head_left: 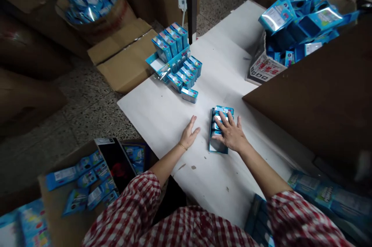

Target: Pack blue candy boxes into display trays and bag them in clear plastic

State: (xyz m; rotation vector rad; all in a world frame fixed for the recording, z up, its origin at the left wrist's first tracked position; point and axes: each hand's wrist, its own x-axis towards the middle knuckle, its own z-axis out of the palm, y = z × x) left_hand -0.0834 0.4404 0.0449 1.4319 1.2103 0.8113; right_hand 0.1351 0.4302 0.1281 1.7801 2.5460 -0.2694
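Red-and-white checked sleeves (136,208) fill the bottom of my feed, both forearms reaching out over a white tabletop (221,53). I see the right hand (231,132) lying palm-down, fingers spread, on a blue display tray (218,130) of small blue boxes that sits on the table just ahead of the person. Beside it, the left hand (189,133) rests flat on the bare surface, fingers held close together and holding nothing; a thin gold bracelet (182,146) circles that wrist.

Farther up the table, a second, fuller tray (173,57) holds rows of the same blue boxes, with one loose box (189,94) lying just at its near end. At the table's far right, a white printed carton (263,66) is heaped with open blue packaging (305,16); its side carries red and dark lettering that I cannot make out from here, and the box labels are likewise too small to read.

On the speckled floor to the left stand flattened cardboard (124,57) and a round brown container (95,10) full of blue packets. Near the left sleeve, an open cardboard box (72,227) holds scattered blue packets. A large brown board (319,95) leans over the table's right edge.
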